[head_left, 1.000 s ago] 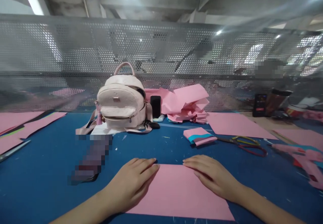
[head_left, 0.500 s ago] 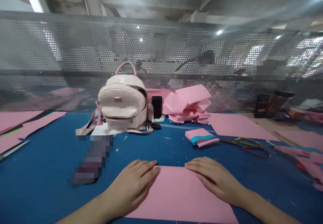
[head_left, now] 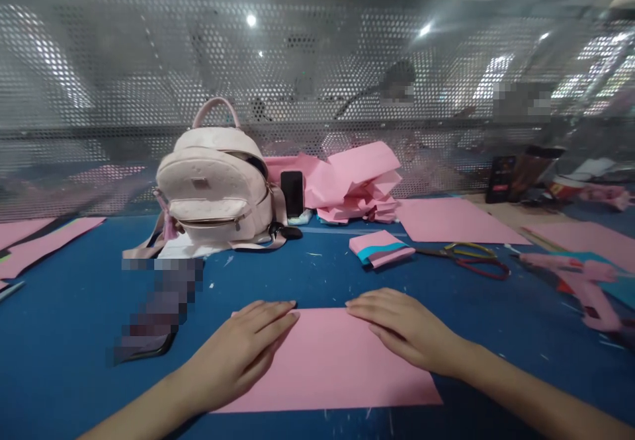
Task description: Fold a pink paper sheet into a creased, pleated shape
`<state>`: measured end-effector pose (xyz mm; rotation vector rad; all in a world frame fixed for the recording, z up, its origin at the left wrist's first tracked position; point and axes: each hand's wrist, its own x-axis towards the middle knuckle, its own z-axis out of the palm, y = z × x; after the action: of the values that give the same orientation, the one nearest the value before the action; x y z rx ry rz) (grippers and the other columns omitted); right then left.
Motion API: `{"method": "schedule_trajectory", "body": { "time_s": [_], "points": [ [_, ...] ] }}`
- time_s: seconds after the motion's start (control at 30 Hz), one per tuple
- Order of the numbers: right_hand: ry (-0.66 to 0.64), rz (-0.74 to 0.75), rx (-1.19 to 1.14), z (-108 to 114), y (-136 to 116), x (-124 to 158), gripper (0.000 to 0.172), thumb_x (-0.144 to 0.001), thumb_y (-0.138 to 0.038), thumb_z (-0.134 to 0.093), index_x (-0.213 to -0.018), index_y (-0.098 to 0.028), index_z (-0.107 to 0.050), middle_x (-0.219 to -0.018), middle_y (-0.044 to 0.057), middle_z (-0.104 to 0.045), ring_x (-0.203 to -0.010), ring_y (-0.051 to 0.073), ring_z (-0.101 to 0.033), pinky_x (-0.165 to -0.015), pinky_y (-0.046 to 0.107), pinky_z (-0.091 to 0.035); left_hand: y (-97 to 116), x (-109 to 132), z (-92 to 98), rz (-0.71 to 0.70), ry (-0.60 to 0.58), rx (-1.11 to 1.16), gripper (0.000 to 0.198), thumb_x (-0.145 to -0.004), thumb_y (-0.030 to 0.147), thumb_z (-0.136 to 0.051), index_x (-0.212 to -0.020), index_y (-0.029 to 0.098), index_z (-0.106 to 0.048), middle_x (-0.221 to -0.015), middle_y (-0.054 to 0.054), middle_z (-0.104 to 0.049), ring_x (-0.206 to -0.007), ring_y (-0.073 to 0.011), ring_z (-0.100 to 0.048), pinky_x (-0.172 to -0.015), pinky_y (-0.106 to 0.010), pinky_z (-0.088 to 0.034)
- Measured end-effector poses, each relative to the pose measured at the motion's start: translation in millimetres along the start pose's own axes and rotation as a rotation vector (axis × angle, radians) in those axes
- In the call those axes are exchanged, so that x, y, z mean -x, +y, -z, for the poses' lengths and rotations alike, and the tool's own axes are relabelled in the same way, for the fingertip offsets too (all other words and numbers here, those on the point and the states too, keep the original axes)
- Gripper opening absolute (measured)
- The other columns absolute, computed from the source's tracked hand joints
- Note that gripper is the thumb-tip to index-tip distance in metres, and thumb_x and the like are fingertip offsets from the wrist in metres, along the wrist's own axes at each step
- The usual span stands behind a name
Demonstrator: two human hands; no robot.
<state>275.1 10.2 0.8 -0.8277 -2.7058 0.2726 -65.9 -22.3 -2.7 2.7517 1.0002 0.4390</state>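
A pink sheet of paper (head_left: 332, 367) lies flat on the blue table in front of me. My left hand (head_left: 248, 344) rests on its left part, fingers stretched out toward the far edge. On the far right part lies my right hand (head_left: 409, 331), its fingers extended along the far edge. Neither hand grips the sheet; both press on it from above. Just beyond my right hand sits a small folded pink piece with a blue band (head_left: 381, 249).
Beyond stand a pale pink backpack (head_left: 215, 185), a phone (head_left: 292, 194) and crumpled pink paper (head_left: 354, 182). At right lie scissors (head_left: 476, 259), a pink glue gun (head_left: 578, 278) and a flat pink sheet (head_left: 459, 220). A perforated metal panel (head_left: 317, 56) closes the back.
The view has tilted down and shifted, so everything sits higher and further left in it. The glue gun shows more fully. Both hands keep their place on the pink sheet.
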Motion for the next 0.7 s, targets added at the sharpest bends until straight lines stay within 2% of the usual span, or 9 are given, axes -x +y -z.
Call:
{"method": "schedule_trajectory", "body": {
  "time_s": [0.23,0.4,0.7],
  "points": [
    [0.0,0.011,0.009,-1,0,1,0.038,-0.098,-0.019,-0.042,-0.132,-0.023,-0.058,-0.128,0.008,-0.066,-0.117,0.021,-0.06,-0.099,0.041,-0.047,-6,2,-0.6,-0.045,-0.045,0.005,0.063,-0.092,0.004,-0.04,-0.15,0.026,-0.032,-0.151,-0.006,-0.045,-0.135,-0.023,-0.046,-0.112,-0.049,-0.038],
    [-0.002,0.037,0.041,-3,0,4,0.038,-0.097,-0.017,-0.042,-0.131,-0.022,-0.057,-0.13,0.007,-0.065,-0.118,0.021,-0.059,-0.1,0.04,-0.046,-7,5,-1.0,-0.066,-0.079,-0.005,0.062,-0.092,0.002,-0.036,-0.15,0.026,-0.034,-0.153,-0.007,-0.041,-0.136,-0.0229,-0.044,-0.111,-0.05,-0.038],
    [0.023,0.078,0.095,-6,-1,13,0.042,-0.096,-0.015,-0.042,-0.135,-0.023,-0.055,-0.132,0.007,-0.064,-0.119,0.022,-0.059,-0.1,0.042,-0.047,-9,7,-6.2,-0.106,0.008,-0.031,0.049,-0.1,0.009,-0.035,-0.146,0.026,-0.042,-0.149,-0.007,-0.046,-0.133,-0.0215,-0.048,-0.108,-0.046,-0.044]
  ]
}}
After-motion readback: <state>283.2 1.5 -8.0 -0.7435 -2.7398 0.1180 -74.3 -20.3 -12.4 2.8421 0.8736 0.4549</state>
